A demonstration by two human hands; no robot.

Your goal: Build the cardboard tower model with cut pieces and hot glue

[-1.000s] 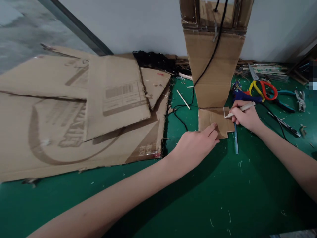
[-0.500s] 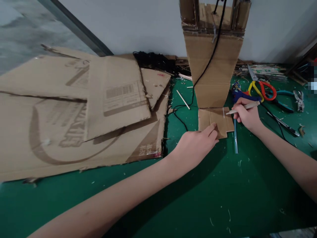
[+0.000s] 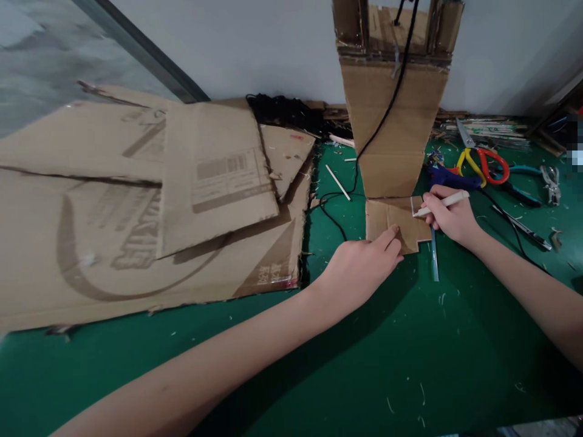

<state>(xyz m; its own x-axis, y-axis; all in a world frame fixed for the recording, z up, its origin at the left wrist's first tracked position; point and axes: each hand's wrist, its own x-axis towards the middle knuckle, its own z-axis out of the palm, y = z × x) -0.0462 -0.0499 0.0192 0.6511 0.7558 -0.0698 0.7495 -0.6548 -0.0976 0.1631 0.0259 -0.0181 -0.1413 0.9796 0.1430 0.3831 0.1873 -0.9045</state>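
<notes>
1. While the left hand (image 3: 357, 270) lays its fingertips on the flat cardboard piece (image 3: 380, 212), the right hand (image 3: 452, 220) grips a white pen (image 3: 455, 198) as one does for writing.
2. On the green table (image 3: 319, 376), that piece lies at the foot of the upright cardboard panel (image 3: 392, 112), its far side meeting the panel's lower edge; whether the two are one folded sheet, I cannot tell.
3. What matters most in space is the pen against the piece: the cardboard lies to the left of the right hand, and the pen's long axis slants from its tip, low on the left, up and away to the right.
4. The tip appears to touch the cardboard at the near end of a thin white mark (image 3: 412, 205), which runs from the far edge toward the person. The right hand is nearer to this mark; the left rests on the near part of the piece, left of it.
5. The left hand's fingers are bent and together, with no tool showing in them; whether they pinch the cardboard's edge is hidden.
6. A clear bluish stick (image 3: 435, 264) lies just beside the piece's right side, pointing toward the person. Beyond the right hand lie scissors (image 3: 469, 139) and pliers (image 3: 552, 182).
</notes>
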